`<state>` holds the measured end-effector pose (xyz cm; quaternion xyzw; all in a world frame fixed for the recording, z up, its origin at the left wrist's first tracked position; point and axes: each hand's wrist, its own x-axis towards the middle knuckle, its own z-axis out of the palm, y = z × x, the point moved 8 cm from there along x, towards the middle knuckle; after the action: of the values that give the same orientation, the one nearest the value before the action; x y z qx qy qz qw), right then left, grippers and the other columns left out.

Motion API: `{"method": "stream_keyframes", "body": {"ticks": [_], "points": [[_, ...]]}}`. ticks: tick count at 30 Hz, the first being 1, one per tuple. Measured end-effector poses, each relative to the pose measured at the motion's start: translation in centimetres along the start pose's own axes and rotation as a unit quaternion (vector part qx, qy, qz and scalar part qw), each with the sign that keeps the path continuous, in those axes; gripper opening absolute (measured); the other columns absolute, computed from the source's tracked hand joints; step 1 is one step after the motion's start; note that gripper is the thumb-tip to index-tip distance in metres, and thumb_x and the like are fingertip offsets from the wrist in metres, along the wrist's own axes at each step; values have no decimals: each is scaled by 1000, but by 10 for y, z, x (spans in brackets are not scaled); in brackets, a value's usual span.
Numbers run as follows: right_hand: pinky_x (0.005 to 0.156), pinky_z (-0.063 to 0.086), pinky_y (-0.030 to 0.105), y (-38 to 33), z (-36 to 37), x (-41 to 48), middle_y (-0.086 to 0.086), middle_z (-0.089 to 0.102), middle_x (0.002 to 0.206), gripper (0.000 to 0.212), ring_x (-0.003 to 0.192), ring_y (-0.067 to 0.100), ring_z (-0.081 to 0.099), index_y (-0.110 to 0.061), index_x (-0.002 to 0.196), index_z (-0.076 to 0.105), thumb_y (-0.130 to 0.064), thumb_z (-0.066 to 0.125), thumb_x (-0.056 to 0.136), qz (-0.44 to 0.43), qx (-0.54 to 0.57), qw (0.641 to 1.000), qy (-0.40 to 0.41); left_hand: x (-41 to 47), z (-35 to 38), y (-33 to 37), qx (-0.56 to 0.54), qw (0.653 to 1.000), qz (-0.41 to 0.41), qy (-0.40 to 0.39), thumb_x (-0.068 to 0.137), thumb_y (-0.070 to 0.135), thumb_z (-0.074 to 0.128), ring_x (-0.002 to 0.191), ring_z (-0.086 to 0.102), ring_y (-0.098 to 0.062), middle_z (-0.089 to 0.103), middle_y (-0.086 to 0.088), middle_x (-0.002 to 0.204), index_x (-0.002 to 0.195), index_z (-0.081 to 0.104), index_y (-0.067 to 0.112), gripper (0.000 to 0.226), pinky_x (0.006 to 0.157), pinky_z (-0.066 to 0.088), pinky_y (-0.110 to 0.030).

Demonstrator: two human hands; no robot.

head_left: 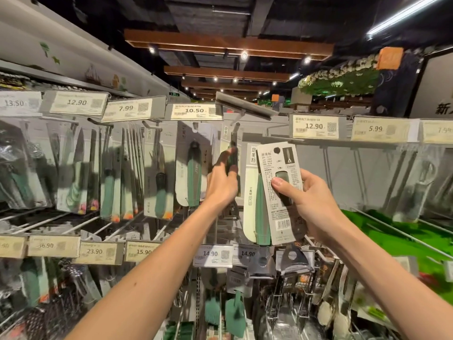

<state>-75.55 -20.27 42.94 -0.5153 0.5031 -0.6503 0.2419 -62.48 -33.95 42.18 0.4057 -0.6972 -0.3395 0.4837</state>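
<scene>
nearest: both forearms stretched up and forward from the bottom edge, elbows low, wrists at roughly the same height before the rack. right hand turned palm toward the camera, fingers curled round the carded tool pack, thumb pressed flat across its printed back. barcode low, hang hole on top, so probably kept upright to line that hole up with a peg. just behind and touching it, a second pack with a green handle, front side out; held too or merely hanging, impossible to tell. left hand further in and slightly higher, back of the hand to the camera, fingertips pinching the edge of a dark pack hanging on the peg hook, seemingly to steady it or draw it forward and make room. above the hook, label holder flipped up, likely to free the peg's tip. beyond, price labels 10.50 and 12.90 along the rail, knife packs to the left, then wooden ceiling beams with spotlights.
</scene>
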Motion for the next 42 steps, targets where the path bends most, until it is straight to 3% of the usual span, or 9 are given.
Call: {"method": "stream_keyframes", "body": {"ticks": [5,8,10,13,15,22,30,34,42], "points": [[75,60,37,4,-10,-4,4,77,100,22,90,20,74,-10,110,66,-13,67,89,7,-1,1000,12,-3,6,0,54,997,-8,-59,108,30,32,66,52,-9,57,-1,90,126,48,10,32,52,43,-21],[76,59,38,8,-15,-7,3,77,101,22,90,20,74,-9,111,65,-14,67,89,14,-3,1000,17,-23,9,2,84,993,42,-67,108,39,25,112,55,-10,58,-5,131,131,51,13,43,99,43,-29],[76,60,40,10,-17,-9,3,77,101,22,90,20,74,-9,111,65,-14,67,90,19,-7,1000,15,-45,8,12,39,995,79,-55,107,45,22,129,46,-8,52,1,143,139,49,23,48,111,35,-36],[75,60,37,10,-16,-11,4,76,102,24,91,20,74,-9,113,64,-14,67,90,18,-5,1000,14,-67,21,27,-190,969,76,-136,99,56,27,104,66,0,70,5,117,125,61,27,52,93,50,-24],[73,60,32,10,-14,-13,4,77,101,23,90,20,74,-8,112,66,-13,67,89,11,-1,1000,15,-77,34,31,-275,940,48,-198,91,63,38,110,66,-4,71,6,119,125,62,27,55,96,49,-28],[67,59,27,9,-31,-29,5,77,96,20,86,21,75,-10,107,69,-9,69,87,4,20,999,43,-90,53,31,-354,910,1,-214,99,16,56,104,71,-15,75,-2,111,119,63,14,21,91,57,-31],[74,62,35,16,-69,-39,15,75,105,25,93,27,74,-1,120,57,1,53,95,62,139,987,58,-88,59,34,-345,921,18,-177,103,15,49,94,74,-25,76,-7,102,117,58,16,17,85,59,-42],[78,61,41,25,-79,-42,17,75,100,17,91,31,73,-2,110,56,-7,43,100,107,168,979,41,-87,62,36,-323,931,22,-170,102,16,50,87,75,-24,75,-9,102,113,58,19,14,74,61,-32],[63,42,35,28,-100,-23,9,55,70,57,61,21,49,-13,102,48,-66,27,94,97,139,985,19,-75,60,43,-177,976,57,-115,101,39,49,72,71,-6,76,9,80,90,70,22,29,65,54,-24]]}}
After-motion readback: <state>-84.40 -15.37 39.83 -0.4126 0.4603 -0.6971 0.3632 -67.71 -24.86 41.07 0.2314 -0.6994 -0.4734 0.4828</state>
